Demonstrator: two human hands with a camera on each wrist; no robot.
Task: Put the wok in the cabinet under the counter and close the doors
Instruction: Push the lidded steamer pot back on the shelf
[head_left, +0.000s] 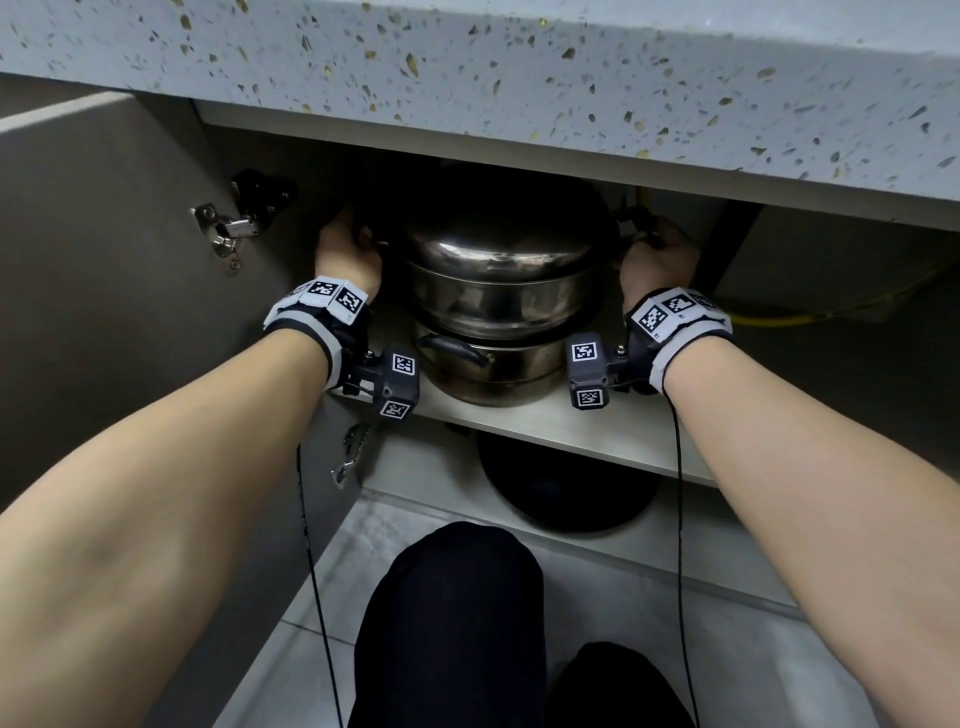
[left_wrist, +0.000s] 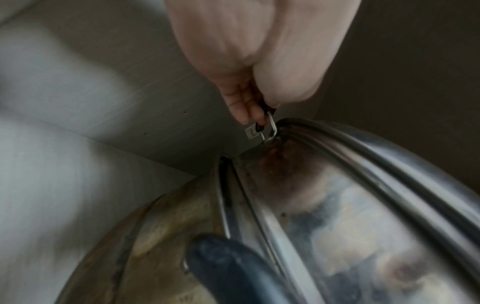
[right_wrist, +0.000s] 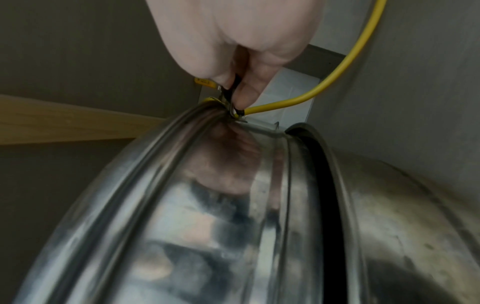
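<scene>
The steel wok sits on top of two stacked steel pots on the upper shelf inside the under-counter cabinet. My left hand grips the wok's left loop handle. In the left wrist view my left hand pinches that wire handle at the wok's rim, above the wok's wall. My right hand grips the right handle, and in the right wrist view my right hand pinches the handle above the wok's shiny side. The left cabinet door stands open.
A speckled countertop overhangs the cabinet. A yellow hose runs behind the wok at the right, close to my right hand. A dark round pan lies on the lower shelf. My knees are over the tiled floor in front.
</scene>
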